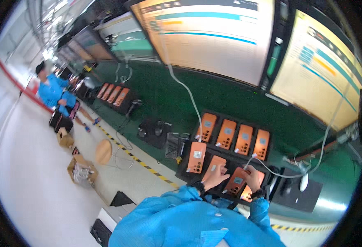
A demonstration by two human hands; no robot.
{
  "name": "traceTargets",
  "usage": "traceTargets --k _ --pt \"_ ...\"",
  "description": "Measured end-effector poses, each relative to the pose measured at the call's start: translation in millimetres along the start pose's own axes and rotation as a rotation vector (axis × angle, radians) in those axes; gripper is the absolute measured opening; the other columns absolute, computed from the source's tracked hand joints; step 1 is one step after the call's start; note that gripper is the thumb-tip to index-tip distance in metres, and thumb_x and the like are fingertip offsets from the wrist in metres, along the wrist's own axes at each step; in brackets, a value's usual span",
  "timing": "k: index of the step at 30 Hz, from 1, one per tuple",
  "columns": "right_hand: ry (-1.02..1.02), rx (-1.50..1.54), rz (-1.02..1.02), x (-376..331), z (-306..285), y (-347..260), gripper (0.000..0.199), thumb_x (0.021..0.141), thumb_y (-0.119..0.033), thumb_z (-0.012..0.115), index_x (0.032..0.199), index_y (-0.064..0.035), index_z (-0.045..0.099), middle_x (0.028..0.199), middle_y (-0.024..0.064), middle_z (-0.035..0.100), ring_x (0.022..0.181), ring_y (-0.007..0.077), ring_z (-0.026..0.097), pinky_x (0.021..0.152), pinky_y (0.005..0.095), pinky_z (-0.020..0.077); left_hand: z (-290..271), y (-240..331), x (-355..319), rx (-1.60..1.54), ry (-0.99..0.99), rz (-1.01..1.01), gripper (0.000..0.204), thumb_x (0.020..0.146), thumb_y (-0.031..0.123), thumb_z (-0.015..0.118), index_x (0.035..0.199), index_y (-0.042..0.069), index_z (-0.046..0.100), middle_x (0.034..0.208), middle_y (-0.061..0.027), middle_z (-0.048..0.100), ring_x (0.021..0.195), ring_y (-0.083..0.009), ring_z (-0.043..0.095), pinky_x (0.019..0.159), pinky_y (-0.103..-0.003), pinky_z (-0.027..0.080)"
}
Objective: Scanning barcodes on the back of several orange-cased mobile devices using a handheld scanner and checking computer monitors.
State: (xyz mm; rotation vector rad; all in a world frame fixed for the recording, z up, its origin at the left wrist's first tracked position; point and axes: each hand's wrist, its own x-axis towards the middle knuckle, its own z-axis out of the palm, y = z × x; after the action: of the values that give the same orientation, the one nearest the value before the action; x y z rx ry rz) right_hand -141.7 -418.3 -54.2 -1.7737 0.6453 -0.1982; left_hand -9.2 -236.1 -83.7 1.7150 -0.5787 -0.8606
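Observation:
Orange phones lie back up in two rows on a black tray [184, 175]. My left hand [216, 178] rests over one orange phone [215, 163] of the near row, its fingers slightly apart and not wrapped round it. Just to the right, my right hand [253, 178] pinches the end of a white cable [267, 167] at the top edge of a second orange phone [236, 180]. The plug itself is mostly hidden by my fingers. Beneath my right wrist lies another phone [247, 192], partly covered. At the left of the row, a second white cable [191, 96] runs down to a phone [196, 157].
Lit monitors [214, 37] stand behind the green bench top [156, 82]. At the right a white mouse [303, 182] sits on a dark mat [312, 197]. More phones [115, 94] lie farther left. A person in blue [55, 90] stands there, near a round stool [104, 151] and cardboard boxes [82, 171].

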Motion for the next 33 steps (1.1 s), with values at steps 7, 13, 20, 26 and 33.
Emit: traceTargets --k 7,13,20,26,33 --pt "0.57 -0.388 -0.194 39.8 38.0 9.6 0.041 0.082 -0.003 0.064 0.12 0.0036 0.05 0.122 0.0189 0.047 0.11 0.0342 0.05 0.092 0.0392 0.042 -117.8 -47.2 -83.4 -0.226 -0.001 -0.165 0.017 0.091 0.013 0.059 0.099 -0.002 0.056 0.087 -0.0071 0.063 0.08 -0.0131 0.06 0.072 -0.027 0.049" --pt "-0.039 -0.28 -0.137 -12.1 213.3 -100.7 0.018 0.087 -0.014 0.062 0.096 0.0008 0.066 0.086 0.0134 0.067 0.081 0.0233 0.065 0.072 0.034 0.0507 -209.3 -94.7 -156.6 -0.196 0.019 -0.282 0.02 0.092 0.016 0.056 0.101 -0.001 0.056 0.089 -0.008 0.064 0.085 -0.015 0.061 0.077 -0.03 0.05" --pt "-0.954 0.019 0.082 -12.9 546.9 -257.4 0.029 0.094 -0.022 0.055 0.107 0.0026 0.063 0.094 0.0071 0.068 0.088 0.013 0.061 0.079 0.0273 0.0487 -404.3 -173.6 -276.1 -0.21 0.29 -0.299 0.024 0.093 0.023 0.053 0.103 0.002 0.058 0.088 -0.0086 0.067 0.084 -0.0181 0.064 0.077 -0.031 0.05" --pt "-0.747 0.42 -0.221 92.3 801.5 -356.1 0.037 0.096 -0.033 0.051 0.079 -0.0009 0.059 0.073 0.0034 0.06 0.066 0.0123 0.055 0.062 0.0286 0.0459 -523.2 -173.6 -318.7 -0.409 0.595 -0.395 0.035 0.093 0.027 0.052 0.112 -0.002 0.054 0.08 -0.0138 0.07 0.071 -0.0163 0.067 0.062 -0.027 0.051" --pt "0.383 -0.296 -0.533 401.5 886.3 -381.9 0.037 0.09 -0.034 0.052 0.083 0.0 0.065 0.072 0.0218 0.061 0.063 0.0346 0.06 0.061 0.0454 0.0465 -645.8 -190.8 -294.5 -0.515 0.597 -0.339 0.036 0.094 0.029 0.052 0.11 -0.003 0.055 0.079 -0.0138 0.07 0.071 -0.0154 0.063 0.069 -0.029 0.048"
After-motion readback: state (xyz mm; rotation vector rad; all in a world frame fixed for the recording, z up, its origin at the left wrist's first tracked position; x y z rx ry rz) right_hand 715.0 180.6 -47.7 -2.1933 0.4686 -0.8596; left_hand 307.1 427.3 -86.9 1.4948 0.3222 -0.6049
